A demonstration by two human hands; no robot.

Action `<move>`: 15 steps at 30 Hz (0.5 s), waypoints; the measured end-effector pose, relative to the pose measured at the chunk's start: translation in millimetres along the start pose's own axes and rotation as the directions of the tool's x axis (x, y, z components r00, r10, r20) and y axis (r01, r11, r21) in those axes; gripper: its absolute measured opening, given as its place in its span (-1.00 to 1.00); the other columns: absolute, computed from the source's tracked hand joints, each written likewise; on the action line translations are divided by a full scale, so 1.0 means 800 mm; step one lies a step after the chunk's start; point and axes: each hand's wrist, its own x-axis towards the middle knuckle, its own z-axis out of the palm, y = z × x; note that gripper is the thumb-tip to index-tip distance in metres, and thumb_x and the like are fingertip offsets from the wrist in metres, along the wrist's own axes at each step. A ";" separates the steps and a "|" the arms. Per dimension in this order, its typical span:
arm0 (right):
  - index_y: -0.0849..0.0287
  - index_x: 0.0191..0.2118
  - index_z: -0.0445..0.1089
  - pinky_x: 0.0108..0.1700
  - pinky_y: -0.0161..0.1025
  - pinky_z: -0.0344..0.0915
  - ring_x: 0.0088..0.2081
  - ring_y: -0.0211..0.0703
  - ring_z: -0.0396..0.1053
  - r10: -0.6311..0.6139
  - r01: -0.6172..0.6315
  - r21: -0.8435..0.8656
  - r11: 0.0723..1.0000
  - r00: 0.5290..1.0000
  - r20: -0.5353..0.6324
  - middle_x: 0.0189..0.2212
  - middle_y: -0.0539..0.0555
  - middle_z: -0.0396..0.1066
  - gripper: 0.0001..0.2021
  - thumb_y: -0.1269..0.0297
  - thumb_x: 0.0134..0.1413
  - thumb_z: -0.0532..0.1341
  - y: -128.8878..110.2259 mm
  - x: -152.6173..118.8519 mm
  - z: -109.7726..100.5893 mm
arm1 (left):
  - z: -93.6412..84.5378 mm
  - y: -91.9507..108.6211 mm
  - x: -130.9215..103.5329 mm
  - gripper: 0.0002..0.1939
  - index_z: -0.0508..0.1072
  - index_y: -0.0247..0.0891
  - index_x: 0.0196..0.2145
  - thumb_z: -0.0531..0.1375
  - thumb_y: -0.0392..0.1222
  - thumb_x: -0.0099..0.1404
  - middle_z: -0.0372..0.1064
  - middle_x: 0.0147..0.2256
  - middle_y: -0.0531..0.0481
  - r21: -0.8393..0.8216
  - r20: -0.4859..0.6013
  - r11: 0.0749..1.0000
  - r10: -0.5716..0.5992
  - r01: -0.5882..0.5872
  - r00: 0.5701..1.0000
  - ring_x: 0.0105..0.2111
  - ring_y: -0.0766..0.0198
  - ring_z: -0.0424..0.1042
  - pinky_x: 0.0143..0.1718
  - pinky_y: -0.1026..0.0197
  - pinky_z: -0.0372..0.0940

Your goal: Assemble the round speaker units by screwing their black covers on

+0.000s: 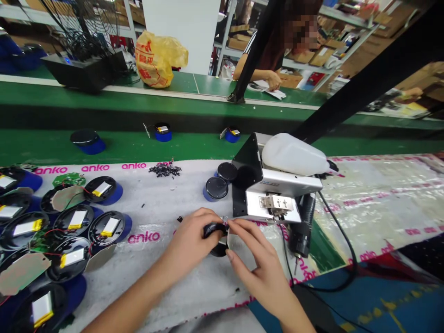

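Both hands meet over a small black round part on the white sheet.

The left hand (190,238) curls over the black round part (215,237), fingers wrapped on its top; the right hand (256,261) comes in from the right, thumb and forefinger pinching at its upper edge. The part is dark, glossy, mostly hidden by the fingers. Just behind stands a metal screw feeder (274,192); open discs with batteries (86,226) lie to the left.

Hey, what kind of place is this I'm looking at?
Most likely an electronics assembly line in a factory: a long green conveyor belt, open round black housings with silver-and-yellow batteries, and a silver metal screw-feeder machine near the hands.
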 end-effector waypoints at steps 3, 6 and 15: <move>-0.08 0.22 0.35 0.14 -0.06 0.45 0.10 -0.02 0.43 0.108 -0.087 0.240 0.967 0.991 -0.076 0.10 0.16 0.32 -0.58 0.34 0.29 0.23 0.007 -0.003 0.011 | 0.012 0.003 -0.010 -0.83 0.61 -0.20 -0.22 0.23 -0.28 0.26 0.56 -0.17 -0.08 0.109 -0.115 0.993 -0.036 0.049 0.993 -0.23 0.10 0.49 -0.24 0.17 0.31; -0.06 0.21 0.36 0.15 -0.03 0.44 0.11 -0.01 0.43 0.178 -0.116 0.338 0.934 0.971 -0.158 0.13 0.18 0.32 -0.60 0.33 0.29 0.24 0.007 -0.011 0.024 | 0.013 0.004 -0.016 -0.85 0.61 -0.22 -0.23 0.28 -0.20 0.23 0.57 -0.21 -0.11 0.145 -0.144 0.982 -0.099 0.120 0.985 -0.21 0.02 0.52 -0.20 0.13 0.34; -0.09 0.26 0.30 0.18 -0.11 0.42 0.16 -0.03 0.39 0.087 -0.088 -0.010 0.996 0.996 -0.034 0.14 0.15 0.34 -0.54 0.35 0.30 0.21 -0.011 -0.026 0.004 | 0.019 -0.011 -0.018 -0.67 0.50 -0.21 -0.03 0.21 -0.14 0.25 0.44 -0.48 0.08 -0.269 0.120 0.897 -0.330 0.351 0.936 -0.70 0.32 0.39 -0.67 0.30 0.32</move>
